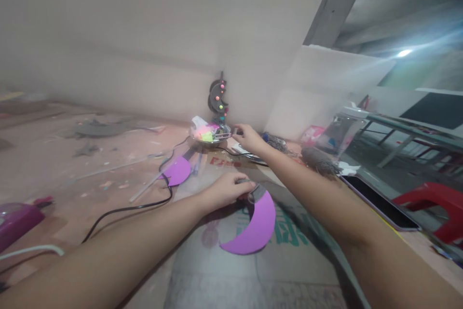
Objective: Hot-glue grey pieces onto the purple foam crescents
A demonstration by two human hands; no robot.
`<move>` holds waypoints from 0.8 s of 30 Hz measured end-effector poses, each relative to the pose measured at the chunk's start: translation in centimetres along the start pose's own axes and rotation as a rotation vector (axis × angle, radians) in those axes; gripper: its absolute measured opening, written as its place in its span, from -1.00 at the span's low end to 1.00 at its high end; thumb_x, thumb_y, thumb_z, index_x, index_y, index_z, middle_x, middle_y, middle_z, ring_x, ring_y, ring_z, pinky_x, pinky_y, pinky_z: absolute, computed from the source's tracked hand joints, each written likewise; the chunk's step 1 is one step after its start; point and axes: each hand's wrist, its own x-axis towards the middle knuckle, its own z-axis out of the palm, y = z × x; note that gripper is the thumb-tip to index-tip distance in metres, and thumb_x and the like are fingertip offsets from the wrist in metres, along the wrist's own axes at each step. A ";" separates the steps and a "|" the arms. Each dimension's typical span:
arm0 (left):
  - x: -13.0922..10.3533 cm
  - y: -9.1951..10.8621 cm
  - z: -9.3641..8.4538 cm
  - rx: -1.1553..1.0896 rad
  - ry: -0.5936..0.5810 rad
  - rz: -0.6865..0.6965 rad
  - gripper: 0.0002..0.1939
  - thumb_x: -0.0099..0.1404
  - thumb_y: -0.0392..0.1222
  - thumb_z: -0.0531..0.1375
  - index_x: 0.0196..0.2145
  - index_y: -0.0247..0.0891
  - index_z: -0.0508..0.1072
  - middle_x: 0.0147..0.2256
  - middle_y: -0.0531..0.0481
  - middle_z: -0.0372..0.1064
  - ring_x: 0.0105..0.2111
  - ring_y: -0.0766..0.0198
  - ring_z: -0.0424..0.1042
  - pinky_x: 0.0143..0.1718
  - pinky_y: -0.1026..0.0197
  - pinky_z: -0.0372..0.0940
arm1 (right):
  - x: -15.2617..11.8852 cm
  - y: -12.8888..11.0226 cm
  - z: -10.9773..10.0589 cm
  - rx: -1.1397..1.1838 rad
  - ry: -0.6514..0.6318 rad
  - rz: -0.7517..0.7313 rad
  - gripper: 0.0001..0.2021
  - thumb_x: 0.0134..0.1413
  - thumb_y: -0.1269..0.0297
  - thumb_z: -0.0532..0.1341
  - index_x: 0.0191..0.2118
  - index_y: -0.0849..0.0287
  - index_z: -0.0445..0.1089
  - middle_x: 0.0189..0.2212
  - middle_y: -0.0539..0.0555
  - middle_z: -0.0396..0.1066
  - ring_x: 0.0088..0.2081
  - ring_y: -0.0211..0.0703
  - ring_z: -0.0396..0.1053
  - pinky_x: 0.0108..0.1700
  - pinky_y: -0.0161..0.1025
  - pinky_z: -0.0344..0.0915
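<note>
My left hand (231, 189) is closed on the upper end of a purple crescent moon cutout (262, 224), with a grey covering at that end beside my fingertips. The cutout's lower tip points left over the cardboard (217, 270). Farther off, my right hand (249, 138) is at the right rim of a shallow metal bowl (209, 141), its thumb and fingers bent together. Whatever lies between those fingers is too blurred to make out. Pink and yellow bits fill the bowl. Behind it stands a dark crescent ornament (217, 97) dotted with coloured balls.
Another purple piece (179, 171) lies left of the cardboard, near a clear stick (146, 187) and a black cable (126, 208). A magenta tool (18, 222) is at far left. Grey yarn (318, 159), a phone (379, 200) and a clear plastic container (340, 130) stand right.
</note>
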 end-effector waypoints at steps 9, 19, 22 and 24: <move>-0.1 0.2 -0.1 -0.008 0.195 0.028 -0.65 0.24 0.06 0.09 -0.51 -0.28 0.29 -0.64 0.14 0.16 -0.61 0.39 0.16 -0.57 0.32 0.03 | -13.6 -0.1 -5.0 0.315 -0.067 0.073 -0.63 0.20 0.00 0.03 -0.51 0.16 0.21 -0.61 -0.06 0.23 -0.54 -0.29 0.21 -0.46 -0.33 0.17; 0.0 0.1 -0.1 -0.026 0.216 0.078 -0.60 0.27 0.09 0.07 -0.53 -0.30 0.28 -0.61 0.13 0.15 -0.58 0.40 0.13 -0.54 0.31 0.02 | -16.9 0.5 -3.0 0.493 -0.127 0.222 -0.64 0.11 -0.03 0.14 -0.47 0.19 0.28 -0.60 -0.07 0.22 -0.57 -0.33 0.15 -0.54 -0.36 0.11; 0.0 0.2 0.0 -0.062 0.205 0.064 -0.62 0.27 0.06 0.09 -0.52 -0.30 0.28 -0.62 0.13 0.13 -0.59 0.40 0.11 -0.55 0.31 0.00 | -16.4 0.8 -3.7 0.461 -0.135 0.201 -0.62 0.17 -0.02 0.07 -0.49 0.18 0.25 -0.62 -0.08 0.20 -0.58 -0.33 0.14 -0.55 -0.36 0.11; 0.0 0.2 0.1 -0.078 0.207 0.058 -0.64 0.26 0.05 0.09 -0.51 -0.30 0.29 -0.62 0.13 0.13 -0.60 0.40 0.10 -0.56 0.31 -0.01 | -15.4 1.7 -4.8 0.333 -0.072 0.126 -0.66 0.18 0.03 0.06 -0.48 0.18 0.26 -0.59 -0.06 0.25 -0.53 -0.29 0.21 -0.49 -0.34 0.16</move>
